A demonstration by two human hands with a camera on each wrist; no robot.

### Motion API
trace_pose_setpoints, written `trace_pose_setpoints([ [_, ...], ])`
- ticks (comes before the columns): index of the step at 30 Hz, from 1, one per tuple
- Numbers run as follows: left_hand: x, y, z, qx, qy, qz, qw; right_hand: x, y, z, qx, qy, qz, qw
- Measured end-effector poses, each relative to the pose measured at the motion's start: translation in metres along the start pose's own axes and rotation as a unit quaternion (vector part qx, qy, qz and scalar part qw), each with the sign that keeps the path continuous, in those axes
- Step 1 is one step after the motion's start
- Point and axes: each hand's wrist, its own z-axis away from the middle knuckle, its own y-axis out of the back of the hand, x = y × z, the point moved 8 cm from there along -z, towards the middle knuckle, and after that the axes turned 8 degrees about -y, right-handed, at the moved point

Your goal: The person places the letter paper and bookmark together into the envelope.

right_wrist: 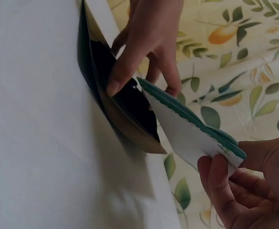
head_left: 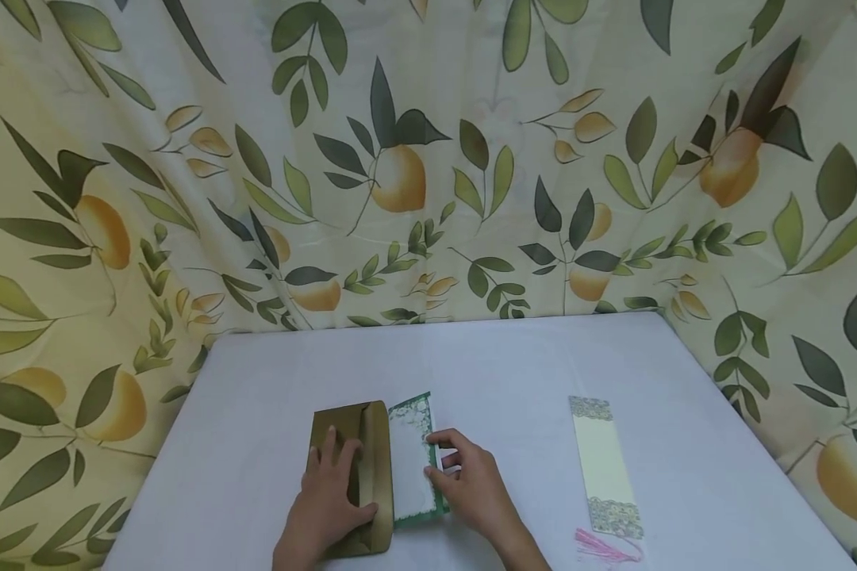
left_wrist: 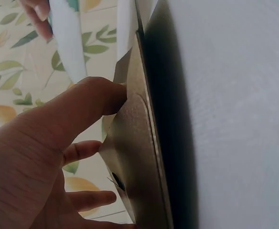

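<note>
A brown-gold envelope (head_left: 380,476) lies on the white table with its mouth gaping toward the right. My left hand (head_left: 328,496) rests on it with fingers spread; the thumb presses at the mouth's edge, as the right wrist view also shows. Just right of the envelope, a folded card (head_left: 410,460) with a green leafy border is held up at a tilt. My right hand (head_left: 471,476) pinches the card's right side between thumb and fingers. In the right wrist view the far corner of the card (right_wrist: 187,129) is close to the envelope's mouth (right_wrist: 129,105).
A pale yellow bookmark (head_left: 605,468) with patterned ends lies on the table's right side. Its pink tassel (head_left: 607,547) trails toward the near edge. Behind the white table (head_left: 471,357) hangs a curtain (head_left: 443,262) printed with fruit and leaves.
</note>
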Motion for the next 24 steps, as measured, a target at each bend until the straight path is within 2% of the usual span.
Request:
trace_pose_setpoints([
  [8,0.0,-0.001,-0.001,0.002,-0.002,-0.01,0.9999,-0.007,-0.013,-0.007,-0.003,0.017,0.011,1.0],
  [17,0.0,-0.002,-0.003,-0.002,-0.008,-0.015,0.9999,0.002,-0.029,-0.025,-0.033,-0.017,-0.01,0.999],
  [24,0.002,0.0,-0.002,-0.004,-0.01,-0.013,0.9999,0.007,-0.038,-0.032,-0.022,-0.022,0.013,0.999],
])
